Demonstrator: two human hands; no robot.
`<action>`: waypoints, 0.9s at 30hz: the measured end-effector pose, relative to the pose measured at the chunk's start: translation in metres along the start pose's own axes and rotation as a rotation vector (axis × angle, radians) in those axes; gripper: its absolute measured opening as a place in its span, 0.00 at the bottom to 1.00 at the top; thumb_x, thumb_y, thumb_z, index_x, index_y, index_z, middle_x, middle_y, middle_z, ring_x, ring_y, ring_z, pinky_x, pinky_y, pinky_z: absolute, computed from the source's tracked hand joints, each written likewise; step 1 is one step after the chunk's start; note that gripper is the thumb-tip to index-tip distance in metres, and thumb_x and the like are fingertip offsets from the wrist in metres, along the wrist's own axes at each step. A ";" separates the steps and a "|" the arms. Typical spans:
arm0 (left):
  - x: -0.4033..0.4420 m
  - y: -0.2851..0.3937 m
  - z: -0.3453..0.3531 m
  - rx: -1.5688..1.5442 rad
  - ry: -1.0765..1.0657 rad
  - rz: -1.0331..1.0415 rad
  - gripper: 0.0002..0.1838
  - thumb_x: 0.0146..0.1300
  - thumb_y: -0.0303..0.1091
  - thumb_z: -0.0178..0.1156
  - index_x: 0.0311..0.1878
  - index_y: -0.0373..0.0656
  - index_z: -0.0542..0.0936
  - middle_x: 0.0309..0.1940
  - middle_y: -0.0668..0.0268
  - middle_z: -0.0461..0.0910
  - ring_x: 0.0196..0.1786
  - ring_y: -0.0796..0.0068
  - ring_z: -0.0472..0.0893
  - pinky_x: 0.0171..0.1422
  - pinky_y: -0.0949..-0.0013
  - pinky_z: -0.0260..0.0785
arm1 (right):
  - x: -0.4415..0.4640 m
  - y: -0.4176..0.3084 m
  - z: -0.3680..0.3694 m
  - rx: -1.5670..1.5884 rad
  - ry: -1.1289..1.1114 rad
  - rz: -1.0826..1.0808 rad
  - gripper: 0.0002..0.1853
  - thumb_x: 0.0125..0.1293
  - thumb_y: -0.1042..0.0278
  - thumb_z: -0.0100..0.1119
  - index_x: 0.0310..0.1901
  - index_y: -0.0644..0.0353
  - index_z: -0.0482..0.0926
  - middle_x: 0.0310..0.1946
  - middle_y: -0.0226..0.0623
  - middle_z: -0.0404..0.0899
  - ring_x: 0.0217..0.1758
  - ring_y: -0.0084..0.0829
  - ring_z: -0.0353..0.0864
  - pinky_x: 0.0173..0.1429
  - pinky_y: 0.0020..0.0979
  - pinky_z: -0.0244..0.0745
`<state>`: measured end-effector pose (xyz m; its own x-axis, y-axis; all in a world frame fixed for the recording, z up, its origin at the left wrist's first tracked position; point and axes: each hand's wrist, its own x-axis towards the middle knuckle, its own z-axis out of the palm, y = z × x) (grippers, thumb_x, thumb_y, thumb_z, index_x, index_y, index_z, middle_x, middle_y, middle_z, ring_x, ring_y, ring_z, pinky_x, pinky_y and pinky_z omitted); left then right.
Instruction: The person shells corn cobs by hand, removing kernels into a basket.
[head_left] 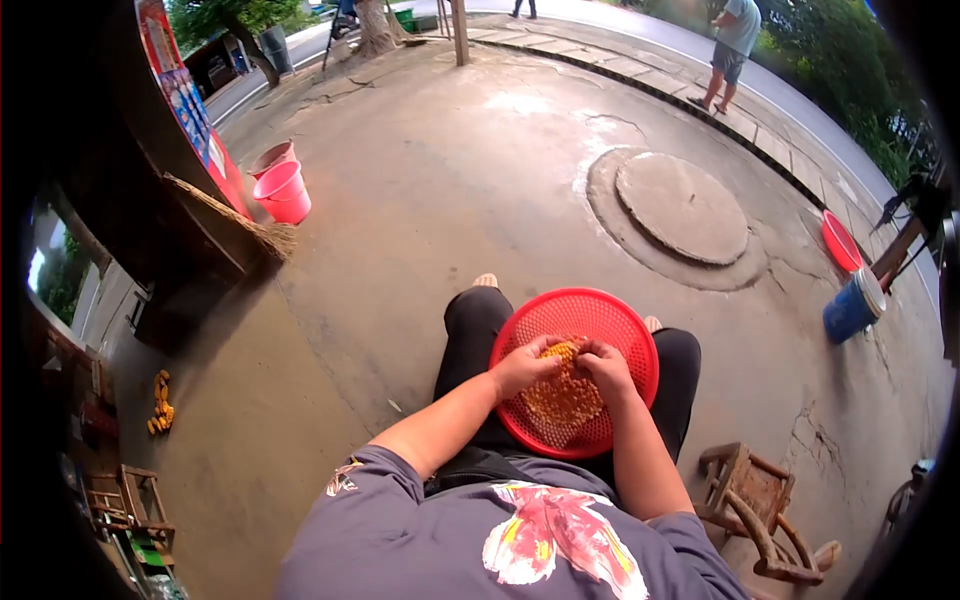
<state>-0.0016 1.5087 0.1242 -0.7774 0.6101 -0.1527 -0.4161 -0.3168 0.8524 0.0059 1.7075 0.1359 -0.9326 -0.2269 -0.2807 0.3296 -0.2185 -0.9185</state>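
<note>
A round red plastic basket [634, 335] with a perforated wall rests on my lap between my knees. Loose yellow corn kernels [565, 403] lie in its bottom. Over the basket, my left hand [524, 369] is closed around a corn cob [563, 351] covered in yellow kernels. My right hand [607, 369] meets the cob from the other side, its fingers bent and pressed against it. The fingers partly hide the cob, so its far end does not show.
More corn cobs [161, 403] lie on the concrete at left. Pink buckets [284, 192] and a straw broom [240, 217] stand beyond. A wooden stool [748, 490] is near my right side, a blue bucket [853, 308] farther right. A person [735, 45] stands by the road.
</note>
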 end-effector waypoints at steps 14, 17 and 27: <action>-0.003 0.010 0.006 0.012 0.032 -0.020 0.24 0.66 0.28 0.54 0.65 0.39 0.65 0.55 0.65 0.74 0.54 0.76 0.75 0.61 0.71 0.68 | -0.002 -0.007 0.003 0.023 -0.072 0.027 0.14 0.63 0.69 0.58 0.48 0.64 0.73 0.35 0.32 0.77 0.32 0.22 0.78 0.39 0.23 0.77; -0.002 0.009 0.005 0.062 0.030 -0.030 0.24 0.66 0.27 0.54 0.65 0.39 0.65 0.54 0.65 0.74 0.55 0.77 0.75 0.61 0.72 0.68 | 0.001 -0.003 0.002 0.043 -0.075 0.007 0.14 0.62 0.68 0.61 0.46 0.65 0.73 0.33 0.31 0.76 0.31 0.20 0.77 0.37 0.22 0.76; 0.000 0.005 0.001 -0.007 -0.044 -0.035 0.23 0.67 0.28 0.52 0.65 0.40 0.65 0.53 0.65 0.75 0.54 0.76 0.76 0.61 0.72 0.68 | -0.002 -0.004 0.005 0.032 -0.067 -0.012 0.13 0.60 0.74 0.59 0.46 0.64 0.72 0.33 0.32 0.76 0.31 0.21 0.77 0.36 0.23 0.77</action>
<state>-0.0029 1.5076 0.1296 -0.7410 0.6520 -0.1606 -0.4464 -0.2995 0.8432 0.0074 1.7044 0.1418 -0.9249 -0.2865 -0.2500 0.3243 -0.2510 -0.9120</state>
